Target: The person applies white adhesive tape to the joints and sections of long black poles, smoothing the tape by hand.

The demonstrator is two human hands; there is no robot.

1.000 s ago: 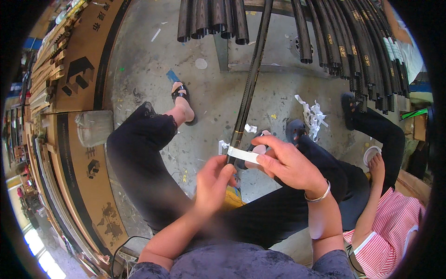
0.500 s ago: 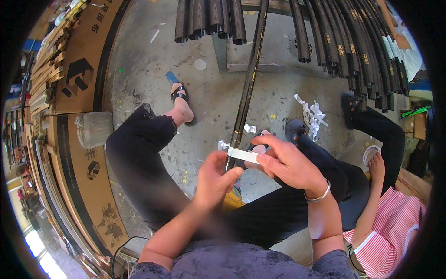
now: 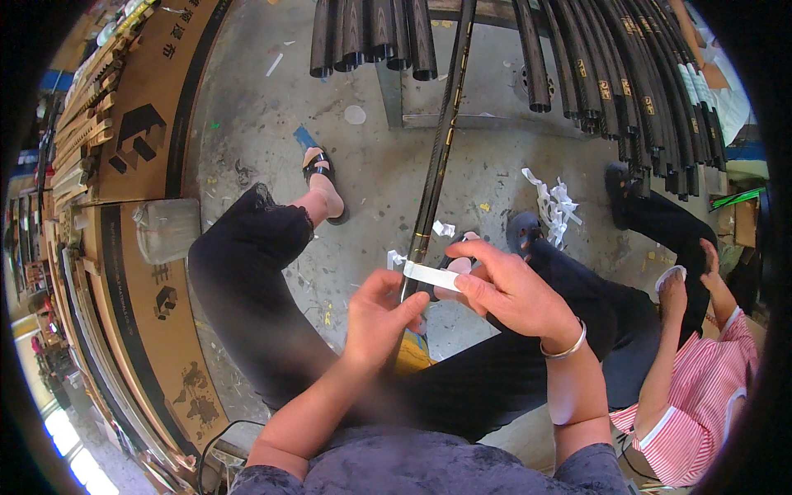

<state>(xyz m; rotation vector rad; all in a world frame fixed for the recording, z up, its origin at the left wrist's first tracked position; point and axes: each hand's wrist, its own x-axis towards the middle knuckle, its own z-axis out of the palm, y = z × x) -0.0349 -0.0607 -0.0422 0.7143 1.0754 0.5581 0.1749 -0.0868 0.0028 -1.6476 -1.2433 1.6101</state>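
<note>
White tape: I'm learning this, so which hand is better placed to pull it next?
Probably the right hand: it pinches the white tape just right of the black pole, while the left hand holds that pole.

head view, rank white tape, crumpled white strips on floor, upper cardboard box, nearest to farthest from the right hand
1. White tape: held in the right hand.
2. Crumpled white strips: on the floor ahead.
3. Upper cardboard box: far left.

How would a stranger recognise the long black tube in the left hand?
Start at the grey floor, with black round tubes clustered along the top. Between clusters, one gold-marked black tube slants down; only it reaches the left hand.
</note>
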